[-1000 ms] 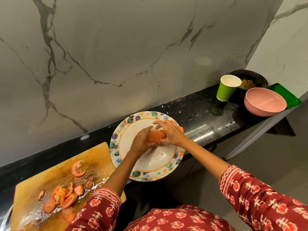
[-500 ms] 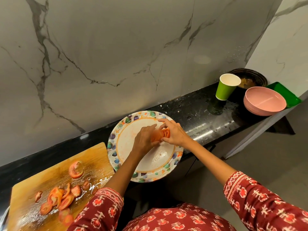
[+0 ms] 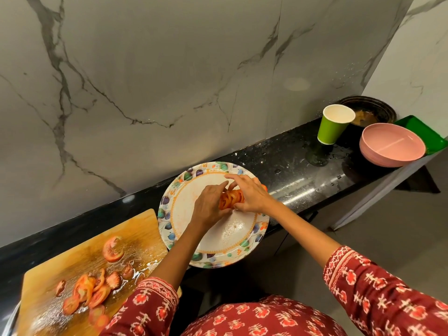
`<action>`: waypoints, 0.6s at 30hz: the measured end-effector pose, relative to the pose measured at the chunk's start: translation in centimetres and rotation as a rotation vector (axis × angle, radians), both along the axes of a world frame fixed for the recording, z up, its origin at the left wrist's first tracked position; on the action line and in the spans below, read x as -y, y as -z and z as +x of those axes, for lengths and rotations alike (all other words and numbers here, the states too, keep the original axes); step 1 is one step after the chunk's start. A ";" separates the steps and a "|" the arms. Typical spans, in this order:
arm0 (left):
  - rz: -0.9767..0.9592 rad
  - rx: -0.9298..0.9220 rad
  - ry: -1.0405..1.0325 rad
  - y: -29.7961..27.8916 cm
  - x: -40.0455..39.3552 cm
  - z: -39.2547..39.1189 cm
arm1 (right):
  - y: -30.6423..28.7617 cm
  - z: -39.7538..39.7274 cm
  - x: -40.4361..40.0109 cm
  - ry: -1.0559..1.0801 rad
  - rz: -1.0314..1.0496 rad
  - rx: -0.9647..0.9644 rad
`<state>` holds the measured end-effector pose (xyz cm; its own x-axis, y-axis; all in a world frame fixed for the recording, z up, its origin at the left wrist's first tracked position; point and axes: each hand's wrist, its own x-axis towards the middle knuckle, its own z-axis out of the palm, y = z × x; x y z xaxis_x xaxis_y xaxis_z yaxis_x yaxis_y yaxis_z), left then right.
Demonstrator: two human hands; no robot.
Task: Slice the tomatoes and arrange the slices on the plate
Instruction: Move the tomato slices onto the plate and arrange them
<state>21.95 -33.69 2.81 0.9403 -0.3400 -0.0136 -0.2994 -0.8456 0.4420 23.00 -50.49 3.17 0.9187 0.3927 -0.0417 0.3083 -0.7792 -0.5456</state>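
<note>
**Both hands on a stack of tomato slices over the plate**

The left hand [image 3: 208,206] and right hand [image 3: 252,194] have their grip clamped on the same stack of tomato slices [image 3: 231,198], fingers curled in from either side. The stack sits over the upper middle of the floral plate [image 3: 179,209]; can't tell if it's touching the plate. The plate rests on the black table [image 3: 291,170], its near rim hanging past the edge. Just left of it is a wet wooden cutting board [image 3: 72,258] with loose slices [image 3: 92,289] scattered around. Well off to the right there's a green cup [image 3: 332,128] and a pink bowl [image 3: 391,144].
</note>
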 end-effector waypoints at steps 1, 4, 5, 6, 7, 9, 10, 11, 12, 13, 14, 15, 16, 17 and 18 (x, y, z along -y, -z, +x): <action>-0.006 0.015 -0.012 0.0 0.0 0.0 | 0.0 -0.1 0.0 0.007 0.019 0.003; -0.057 0.029 -0.021 0.1 0.1 0.0 | 0.3 -0.2 0.1 0.022 0.092 0.018; -0.071 0.025 -0.014 0.1 0.0 0.0 | 0.4 -0.2 0.1 0.027 0.109 0.020; -0.084 0.022 -0.010 0.1 0.0 0.1 | 0.5 -0.3 0.1 0.036 0.123 0.021; -0.097 0.023 -0.011 0.1 0.0 0.1 | 0.5 -0.3 0.0 0.047 0.136 0.022; -0.112 0.017 -0.020 0.1 0.0 0.1 | 0.6 -0.2 -0.2 0.068 0.153 0.032; -0.114 0.008 -0.023 0.0 0.1 0.1 | 0.7 -0.2 -0.4 0.078 0.160 0.041; -0.118 -0.001 -0.025 0.0 0.2 0.1 | 0.8 -0.2 -0.6 0.088 0.169 0.052; -0.127 -0.007 -0.029 0.0 0.3 0.0 | 0.8 -0.1 -0.8 0.099 0.180 0.058; -0.142 -0.008 -0.034 -0.1 0.4 0.0 | 0.8 -0.1 -0.9 0.110 0.190 0.059; -0.156 -0.006 -0.039 -0.2 0.4 0.0 | 0.8 0.0 -1.0 0.120 0.200 0.058; -0.166 -0.005 -0.042 -0.3 0.4 0.0 | 0.7 0.0 -1.1 0.123 0.204 0.057; -0.169 -0.004 -0.046 -0.4 0.5 0.0 | 0.7 0.1 -1.0 0.117 0.208 0.055; -0.170 -0.004 -0.053 -0.5 0.4 0.0 | 0.7 0.2 -0.9 0.101 0.218 0.045; -0.172 -0.006 -0.063 -0.5 0.4 0.0 | 0.7 0.3 -0.7 0.084 0.239 0.027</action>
